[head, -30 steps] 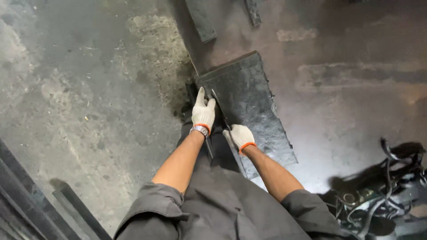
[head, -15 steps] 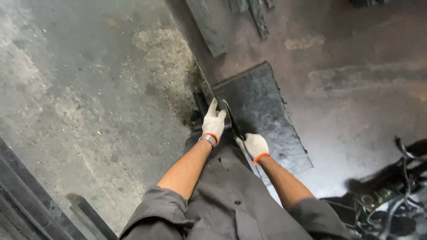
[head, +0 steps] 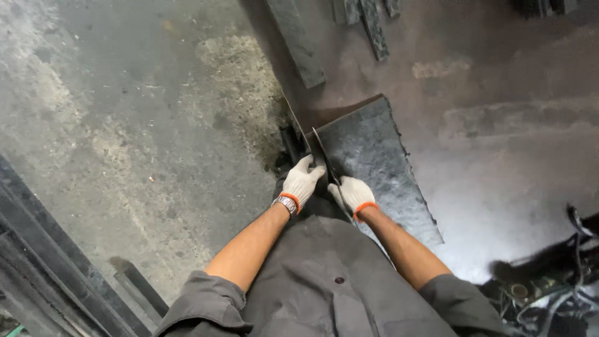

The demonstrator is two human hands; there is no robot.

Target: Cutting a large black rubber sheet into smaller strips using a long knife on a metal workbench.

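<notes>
Left hand (head: 302,181) in white knit glove, wristwatch (head: 286,204) at cuff, fingers curled around near edge of dark metal sheet (head: 374,162); right hand (head: 353,194), gloved alike, fingers closed on same edge just beside left; sheet lies flat on concrete floor (head: 137,137), directly ahead of person's knees; dark metal strips (head: 299,43) lie beyond sheet; cable tangle (head: 549,281) at lower right.

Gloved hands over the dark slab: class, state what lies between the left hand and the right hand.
In the head view, a thin dark metal blade runs between the left hand and right hand, along the dark slab's left edge.
</notes>
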